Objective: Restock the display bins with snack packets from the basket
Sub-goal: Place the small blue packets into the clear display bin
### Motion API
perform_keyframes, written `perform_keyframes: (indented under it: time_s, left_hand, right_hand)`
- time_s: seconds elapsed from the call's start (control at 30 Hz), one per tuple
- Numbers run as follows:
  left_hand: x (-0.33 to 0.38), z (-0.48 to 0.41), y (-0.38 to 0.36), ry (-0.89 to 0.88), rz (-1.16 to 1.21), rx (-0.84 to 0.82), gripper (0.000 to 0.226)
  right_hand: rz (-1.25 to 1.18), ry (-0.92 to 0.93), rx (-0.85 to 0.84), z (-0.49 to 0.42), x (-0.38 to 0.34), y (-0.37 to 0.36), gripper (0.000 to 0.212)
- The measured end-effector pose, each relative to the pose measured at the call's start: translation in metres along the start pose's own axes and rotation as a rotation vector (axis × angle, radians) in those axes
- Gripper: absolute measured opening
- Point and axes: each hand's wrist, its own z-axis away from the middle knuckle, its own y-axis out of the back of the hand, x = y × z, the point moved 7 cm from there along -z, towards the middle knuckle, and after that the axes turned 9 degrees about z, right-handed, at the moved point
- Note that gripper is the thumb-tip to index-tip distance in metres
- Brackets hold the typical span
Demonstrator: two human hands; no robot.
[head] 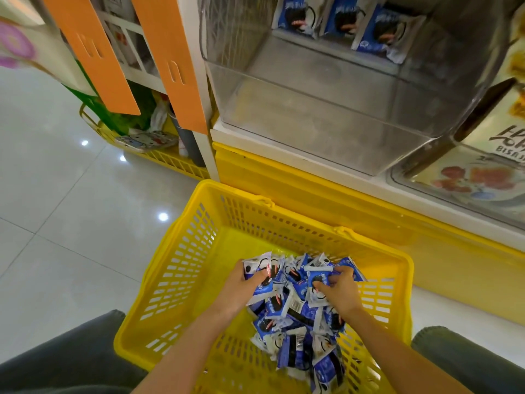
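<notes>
A yellow plastic basket stands on the floor in front of me with a heap of several blue-and-white snack packets inside. My left hand is down in the heap, closed around a bunch of packets at its upper left. My right hand grips packets at the upper right of the heap. Above the basket, a clear plastic display bin sits on the shelf; a few of the same packets stand at its back and its front part is bare.
A second clear bin with yellow-labelled goods sits to the right. The yellow shelf base runs behind the basket. Orange panels and another yellow basket stand at the left. My knees flank the basket on the tiled floor.
</notes>
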Motion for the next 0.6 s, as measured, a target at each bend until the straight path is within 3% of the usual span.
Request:
perform_keyframes:
  time_s: [0.13, 0.2, 0.4, 0.5, 0.6]
  left_hand:
    - [0.005, 0.005, -0.001, 0.013, 0.019, 0.027, 0.039]
    - [0.007, 0.008, 0.003, 0.01, 0.035, 0.062, 0.052]
    - [0.035, 0.024, 0.016, -0.075, 0.214, 0.15, 0.049]
    - [0.06, 0.038, 0.017, -0.171, 0.207, 0.132, 0.039]
    - [0.086, 0.051, 0.013, -0.266, 0.204, 0.079, 0.035]
  right_hand:
    - [-0.015, 0.136, -0.055, 0.016, -0.033, 0.005, 0.042]
    - [-0.077, 0.224, -0.094, 0.027, -0.057, 0.012, 0.046]
    - [-0.196, 0.445, -0.2, 0.072, -0.128, 0.034, 0.043]
    - [-0.254, 0.532, -0.22, 0.096, -0.153, 0.049, 0.022]
    - [-0.259, 0.616, -0.222, 0.117, -0.173, 0.068, 0.022]
